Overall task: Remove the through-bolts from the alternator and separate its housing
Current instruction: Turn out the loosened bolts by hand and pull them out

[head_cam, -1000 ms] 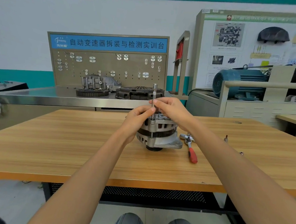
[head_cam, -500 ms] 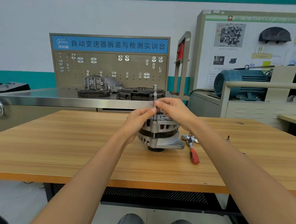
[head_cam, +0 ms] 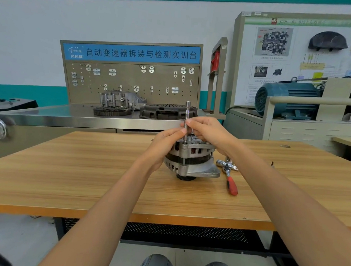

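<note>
Both sets of fingertips meet on a slim steel extension bar [head_cam: 186,121] that stands upright out of the alternator [head_cam: 191,158]. The right hand [head_cam: 206,132] pinches the shaft from the right with thumb and forefinger curled onto it; the left hand [head_cam: 165,144] pinches it just below, thumb tip and forefinger tip pressed to the metal, the remaining fingers curled against the alternator's side. The bar's lower end sits on a through-bolt [head_cam: 184,154] at the near lug of the housing — the bolt's shank shows as a thin rod running down across the dark stator band. The alternator rests pulley-down near the middle of the wooden table [head_cam: 85,178]. Just to its right, apart from it, lies a ratchet handle with a red grip [head_cam: 230,178]. Behind the table stands a steel bench [head_cam: 48,116] carrying a clutch cover [head_cam: 167,111] and a gear ring [head_cam: 112,111] — a blue electric motor [head_cam: 285,98] sits further right.
</note>
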